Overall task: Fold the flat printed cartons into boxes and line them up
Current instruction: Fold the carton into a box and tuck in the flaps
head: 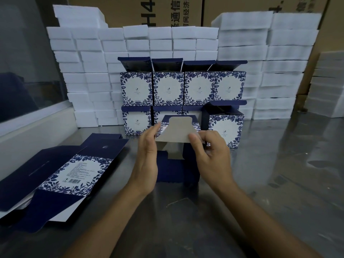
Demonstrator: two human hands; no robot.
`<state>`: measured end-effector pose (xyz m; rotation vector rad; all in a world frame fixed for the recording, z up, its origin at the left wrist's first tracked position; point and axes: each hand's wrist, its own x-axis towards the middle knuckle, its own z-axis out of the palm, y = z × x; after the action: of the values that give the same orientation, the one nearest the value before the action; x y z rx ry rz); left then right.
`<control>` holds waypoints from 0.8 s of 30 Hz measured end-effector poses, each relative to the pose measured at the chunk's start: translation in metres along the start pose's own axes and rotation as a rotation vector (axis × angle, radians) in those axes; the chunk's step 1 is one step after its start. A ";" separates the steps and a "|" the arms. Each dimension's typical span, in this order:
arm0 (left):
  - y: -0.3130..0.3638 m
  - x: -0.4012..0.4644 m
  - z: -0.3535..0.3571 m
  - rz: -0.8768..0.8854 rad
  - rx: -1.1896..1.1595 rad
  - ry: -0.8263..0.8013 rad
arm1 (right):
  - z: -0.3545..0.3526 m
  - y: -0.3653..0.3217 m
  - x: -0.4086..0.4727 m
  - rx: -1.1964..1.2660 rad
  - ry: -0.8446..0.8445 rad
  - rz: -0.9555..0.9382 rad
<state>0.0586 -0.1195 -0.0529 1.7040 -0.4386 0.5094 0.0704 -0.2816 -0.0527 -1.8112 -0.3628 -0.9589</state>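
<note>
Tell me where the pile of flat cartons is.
In the head view the pile of flat cartons lies on the metal table at lower left, left of the left hand.

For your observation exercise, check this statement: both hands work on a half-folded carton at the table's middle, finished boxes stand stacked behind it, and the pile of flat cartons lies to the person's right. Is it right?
One detail is wrong. The head view shows the pile of flat cartons lying to the person's left, not right. The rest stands: the left hand and right hand work on the half-folded carton, with finished boxes stacked behind.
</note>
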 end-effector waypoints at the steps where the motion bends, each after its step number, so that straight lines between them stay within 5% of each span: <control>1: 0.000 0.000 0.001 -0.039 -0.068 -0.011 | -0.001 0.001 0.001 -0.011 0.021 0.001; 4: 0.000 0.001 0.003 -0.202 -0.318 -0.036 | 0.000 0.003 0.001 0.008 0.026 0.042; 8: -0.010 -0.006 0.008 -0.085 0.167 -0.058 | -0.001 0.003 0.000 0.039 0.002 0.054; 15: -0.026 -0.002 -0.009 0.187 0.515 0.165 | -0.001 0.005 0.001 0.068 -0.024 0.051; 24: -0.020 0.003 -0.015 0.266 0.554 0.169 | 0.002 0.009 0.001 0.087 -0.058 0.051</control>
<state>0.0707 -0.1008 -0.0652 2.1177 -0.4270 1.0345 0.0774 -0.2840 -0.0576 -1.7634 -0.3869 -0.8438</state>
